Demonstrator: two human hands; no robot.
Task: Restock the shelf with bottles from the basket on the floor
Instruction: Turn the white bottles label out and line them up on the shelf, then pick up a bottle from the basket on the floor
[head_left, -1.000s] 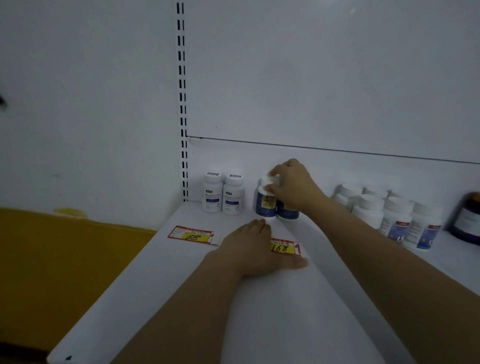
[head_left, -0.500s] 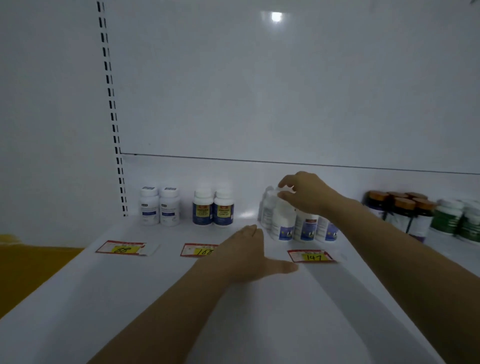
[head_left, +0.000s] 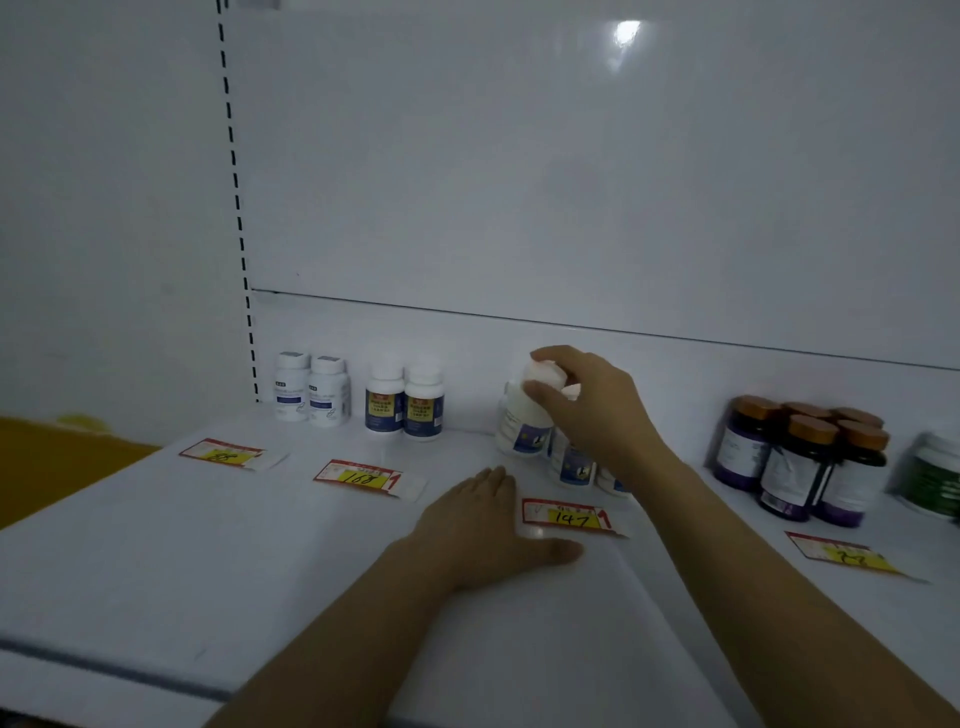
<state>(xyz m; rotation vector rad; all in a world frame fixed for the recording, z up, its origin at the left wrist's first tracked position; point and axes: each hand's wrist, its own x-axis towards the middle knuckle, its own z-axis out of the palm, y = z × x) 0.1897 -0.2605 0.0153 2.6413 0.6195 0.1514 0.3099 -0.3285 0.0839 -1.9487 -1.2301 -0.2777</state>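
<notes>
While my right hand (head_left: 597, 421) pinches the cap of a white pill bottle (head_left: 519, 431), left hand (head_left: 483, 525) flat just short of it, I judge restocking midway

Four price tags lying flat in a row, well apart, red-bordered with yellow panels. Handwritten figures: first tag (head_left: 228, 453) illegible, second tag (head_left: 363, 475) reading 168, third tag (head_left: 571, 515) reading 147, fourth tag (head_left: 852, 555) blurred. White back panel (head_left: 519, 182) behind, with light glare (head_left: 626, 34) near top. Slotted upright (head_left: 236, 208) along its left edge. Plain white wall (head_left: 104, 208) further left. Yellow surface (head_left: 52, 457) low at far left.
</notes>
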